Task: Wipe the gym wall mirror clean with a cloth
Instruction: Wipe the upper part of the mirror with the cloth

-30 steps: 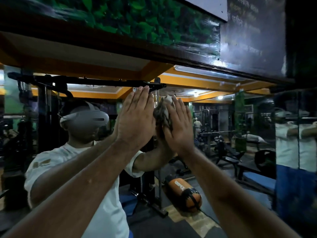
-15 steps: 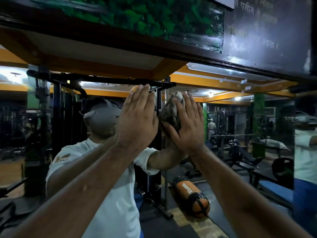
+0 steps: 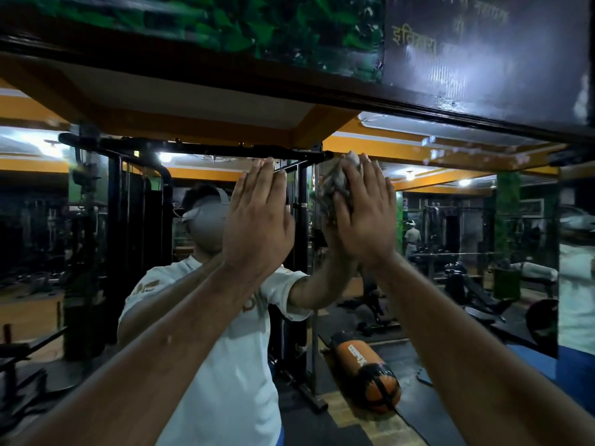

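Head view shows the person standing close to the gym wall mirror, both arms raised to the upper part of the glass. The right hand presses a crumpled grey cloth flat against the mirror, just below the dark wooden frame that runs along its top edge. Its fingers lie straight and close together over the bunched fabric, pushing rather than clutching. The left hand rests just beside it on the left, palm to the glass, fingers straight and together, holding nothing.

As for progress, the wiping seems to be under way high on the pane. Pale specks and smears show on the glass to the far right near the frame, so that stretch likely remains to be done. Whether the lower glass is already clean cannot be told in this dim light.

The cloth looks soft, wrinkled and mottled grey, wadded into a lump. The mirror is hard, flat and glossy, reflecting a black steel rack, an orange and black punching bag lying on the floor, and the person's white shirt.
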A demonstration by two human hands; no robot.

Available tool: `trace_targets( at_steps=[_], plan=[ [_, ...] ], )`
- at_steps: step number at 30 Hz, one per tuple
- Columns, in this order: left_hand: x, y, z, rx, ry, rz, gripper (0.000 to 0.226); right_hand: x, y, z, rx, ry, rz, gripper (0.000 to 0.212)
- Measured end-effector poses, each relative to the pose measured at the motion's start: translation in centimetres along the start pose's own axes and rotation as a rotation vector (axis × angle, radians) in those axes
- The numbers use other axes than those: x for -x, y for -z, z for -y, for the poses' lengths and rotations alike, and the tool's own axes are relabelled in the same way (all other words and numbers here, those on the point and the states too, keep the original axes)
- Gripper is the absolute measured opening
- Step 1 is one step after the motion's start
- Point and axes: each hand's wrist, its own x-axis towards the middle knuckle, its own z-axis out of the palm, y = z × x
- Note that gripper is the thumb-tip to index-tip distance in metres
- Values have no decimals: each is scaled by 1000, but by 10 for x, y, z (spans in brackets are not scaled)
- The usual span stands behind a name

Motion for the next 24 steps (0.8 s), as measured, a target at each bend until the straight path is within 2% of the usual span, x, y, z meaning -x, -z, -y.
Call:
trace_targets(
  at_steps=[3,7,10,12,15,16,17,21,23,24],
  plan=[
    [-7,-11,-17,15,0,-18,56,-12,-1,6,-80,-43,0,61],
    [-2,-25,-34,14,2,-31,58,37,1,-27,-64,243,29,56],
    [1,-34,-45,-20,-16,-31,59,42,11,-66,-50,311,27,61],
    [0,-38,-53,-19,-41,-23,61,32,14,-77,-68,210,-4,58],
    [-3,-43,-62,-23,-49,-3,61,30,10,-64,-173,-46,-59,59],
    [-4,-44,-64,-26,-56,3,61,36,8,-59,-186,-69,-61,59],
    [-4,-46,-66,-31,-67,9,61,45,6,-57,-171,-39,-56,58],
    [-3,-53,-70,-48,-109,50,61,57,13,-89,-81,295,7,56],
    [-3,-56,-70,-51,-121,69,63,44,15,-105,-33,319,14,58],
    [-4,-58,-70,-53,-123,71,64,36,15,-109,-31,264,2,59]
  ],
)
